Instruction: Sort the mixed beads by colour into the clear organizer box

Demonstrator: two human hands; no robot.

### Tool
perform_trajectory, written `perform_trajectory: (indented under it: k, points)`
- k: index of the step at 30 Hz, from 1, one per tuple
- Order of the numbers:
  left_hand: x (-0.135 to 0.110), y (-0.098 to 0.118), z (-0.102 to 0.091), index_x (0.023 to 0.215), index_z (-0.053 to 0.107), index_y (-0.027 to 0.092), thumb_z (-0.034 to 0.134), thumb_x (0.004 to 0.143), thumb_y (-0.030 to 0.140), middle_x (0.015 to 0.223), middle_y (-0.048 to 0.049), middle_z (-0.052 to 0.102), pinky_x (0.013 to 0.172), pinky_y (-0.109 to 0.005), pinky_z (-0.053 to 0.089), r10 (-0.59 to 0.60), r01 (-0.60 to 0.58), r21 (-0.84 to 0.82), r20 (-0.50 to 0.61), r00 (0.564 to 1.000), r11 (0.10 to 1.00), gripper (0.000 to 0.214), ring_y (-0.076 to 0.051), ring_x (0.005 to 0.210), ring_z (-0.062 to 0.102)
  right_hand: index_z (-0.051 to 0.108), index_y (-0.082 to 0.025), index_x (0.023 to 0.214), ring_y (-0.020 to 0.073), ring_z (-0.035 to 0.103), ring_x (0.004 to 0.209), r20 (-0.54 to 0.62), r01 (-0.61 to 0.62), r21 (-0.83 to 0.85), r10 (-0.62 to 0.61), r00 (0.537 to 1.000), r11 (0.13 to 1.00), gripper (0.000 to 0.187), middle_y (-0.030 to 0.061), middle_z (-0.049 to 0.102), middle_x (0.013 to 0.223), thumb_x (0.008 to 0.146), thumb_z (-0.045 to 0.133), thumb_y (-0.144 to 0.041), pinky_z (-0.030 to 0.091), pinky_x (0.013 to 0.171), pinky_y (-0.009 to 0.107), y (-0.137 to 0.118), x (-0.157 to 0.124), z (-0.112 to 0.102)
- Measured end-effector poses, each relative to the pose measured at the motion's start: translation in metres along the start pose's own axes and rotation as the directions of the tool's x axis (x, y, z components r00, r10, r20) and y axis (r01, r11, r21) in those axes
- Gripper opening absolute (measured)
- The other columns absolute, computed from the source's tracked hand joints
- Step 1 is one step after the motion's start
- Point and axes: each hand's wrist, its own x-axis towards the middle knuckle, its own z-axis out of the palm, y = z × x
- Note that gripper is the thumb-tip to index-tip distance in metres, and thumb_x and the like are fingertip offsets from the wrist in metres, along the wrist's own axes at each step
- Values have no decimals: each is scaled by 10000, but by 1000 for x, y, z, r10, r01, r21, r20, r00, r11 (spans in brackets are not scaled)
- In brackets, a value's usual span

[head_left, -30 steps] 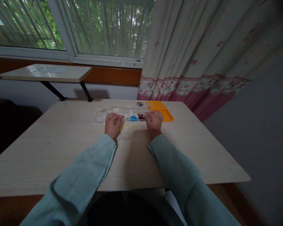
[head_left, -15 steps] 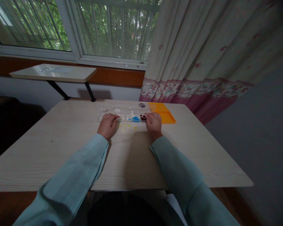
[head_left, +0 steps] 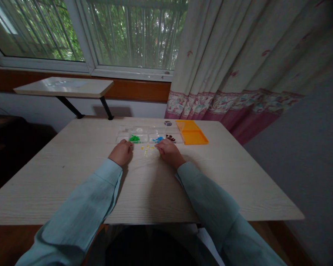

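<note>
My left hand (head_left: 122,152), fingers curled together, rests at the front left corner of a clear plastic box (head_left: 148,138). Whether it grips anything is hidden. My right hand (head_left: 170,153) is closed in a pinch beside several small yellow pieces (head_left: 146,148) lying loose on the table; anything between its fingertips is too small to make out. Small green pieces (head_left: 134,139) lie in the left compartment, blue pieces (head_left: 158,139) in the middle one and dark brown pieces (head_left: 170,137) in the right one. My right fingers are just in front of the blue pieces.
An open orange case (head_left: 196,137) lies right of the clear box on the wooden table (head_left: 80,177). A small raised shelf (head_left: 91,88) on black legs stands at the back left. Behind are a window and a patterned curtain (head_left: 211,99).
My right hand has moved left and nearer, from the dark brown pieces to the yellow ones. My left hand has drawn back toward me and left, uncovering the green pieces.
</note>
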Motion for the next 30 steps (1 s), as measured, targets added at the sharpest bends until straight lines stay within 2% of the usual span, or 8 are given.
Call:
perform_trajectory:
  k: [3,6,9,12,21,25,30]
  points:
    - [-1,1,6,931,673,118,415,841,127,906,-128,575,816,-347,500,35,-34,-31,38,999,999,273,-202,795,575,701,-146,951,211,516,920,41,-42,-52,44,998,998,263,111,636,937,887,448,-112,424,871,346,-5,0,1]
    - [1,7,15,924,658,127,400,864,129,880,-136,569,819,-375,507,140,-141,-94,-10,990,986,265,-217,817,557,688,-114,1043,223,501,943,50,-101,-66,104,993,993,358,136,618,983,825,418,-25,415,883,357,-9,0,6]
    - [3,17,24,944,647,118,383,889,146,865,-142,549,801,-402,507,196,-202,-101,-64,979,974,270,-231,828,536,676,-119,1100,232,481,977,60,-104,-37,106,993,994,436,136,600,1018,776,411,5,403,903,369,-13,1,11]
    - [5,26,30,989,640,113,381,896,138,873,-133,536,823,-417,499,197,-209,-113,-105,975,971,276,-232,849,524,669,-128,1128,235,465,996,52,-103,-11,103,993,995,456,133,585,1036,779,406,1,391,915,374,-16,3,15]
    - [10,48,36,1032,646,96,405,829,48,928,-122,549,896,-405,481,175,-196,-242,-107,979,950,319,-228,928,527,665,-144,1145,235,438,992,81,-110,-14,111,991,994,439,127,560,1042,823,393,-21,365,919,361,-22,8,22]
    - [10,45,34,997,641,101,412,838,66,921,-113,559,903,-400,486,185,-211,-290,-114,976,934,280,-223,940,535,681,-149,1107,231,448,986,90,-107,19,105,990,994,443,122,565,1028,796,400,-5,371,914,364,-23,10,21]
    - [10,28,30,1054,621,120,411,872,114,991,-113,549,951,-404,476,140,-194,-284,-199,970,939,278,-217,983,534,696,-151,1061,215,490,966,71,-88,75,83,994,993,466,108,596,984,748,394,16,400,907,359,-17,7,15]
